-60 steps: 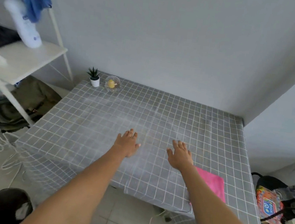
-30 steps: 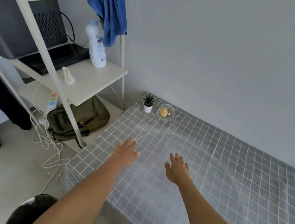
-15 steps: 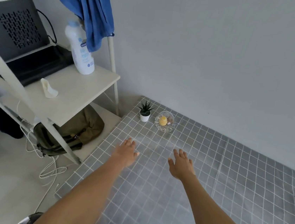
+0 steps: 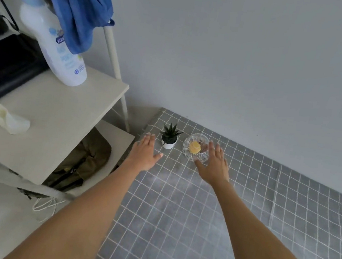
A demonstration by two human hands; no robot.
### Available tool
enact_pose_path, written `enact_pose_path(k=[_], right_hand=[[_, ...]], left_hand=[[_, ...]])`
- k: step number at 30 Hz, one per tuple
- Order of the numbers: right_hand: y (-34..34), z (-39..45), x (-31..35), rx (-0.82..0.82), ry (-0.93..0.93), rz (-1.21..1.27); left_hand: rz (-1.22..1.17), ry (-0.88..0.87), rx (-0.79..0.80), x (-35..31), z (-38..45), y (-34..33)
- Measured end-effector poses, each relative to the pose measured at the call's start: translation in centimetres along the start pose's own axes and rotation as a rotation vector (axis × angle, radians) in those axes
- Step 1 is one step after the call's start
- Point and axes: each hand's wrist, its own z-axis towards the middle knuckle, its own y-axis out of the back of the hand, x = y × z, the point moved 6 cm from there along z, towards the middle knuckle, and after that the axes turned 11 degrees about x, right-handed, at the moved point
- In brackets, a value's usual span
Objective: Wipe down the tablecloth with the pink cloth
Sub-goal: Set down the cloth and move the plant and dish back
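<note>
The grey tablecloth (image 4: 209,219) with a white grid covers the table from the far left corner down to the right. My left hand (image 4: 144,155) hovers open just left of a small potted plant (image 4: 169,136) at that corner. My right hand (image 4: 214,165) is open, fingers spread, beside and partly over the right rim of a glass dish (image 4: 194,148) holding a yellow object. Both hands hold nothing. The pink cloth is out of view.
A white shelf unit (image 4: 60,116) stands close to the table's left edge, carrying a white bottle (image 4: 54,39), a blue towel (image 4: 78,1) hung above and a small white object (image 4: 10,119). An olive bag (image 4: 83,162) lies beneath. The grey wall runs right behind the table.
The view swung left from the table's near edge to its far left corner. Both open hands reached forward, arriving beside the plant and the glass dish. The pink cloth left the view.
</note>
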Motion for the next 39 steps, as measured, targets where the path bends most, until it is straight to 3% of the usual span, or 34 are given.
enact_pose_path(k=[10, 17, 30, 34, 39], right_hand=[[-2.0, 3.8, 0.8, -0.143, 0.034, 0.226], [-3.2, 4.6, 0.6, -0.3, 0.105, 0.369], [-3.1, 4.5, 0.6, -0.468, 0.134, 0.37], [-3.4, 2.8, 0.0, -0.496, 0.093, 0.384], [-3.8, -1.6, -3.0, -0.508, 0.001, 0.416]], left_hand=[[-0.236, -0.218, -0.25, -0.7, 5.8, 0.5], [-0.426, -0.347, -0.432, -1.5, 5.5, -0.1], [-0.542, -0.297, -0.495, -0.6, 5.0, -0.4], [-0.473, -0.295, -0.52, -1.6, 3.5, -0.2], [-0.35, -0.411, -0.498, -5.3, 1.5, -0.8]])
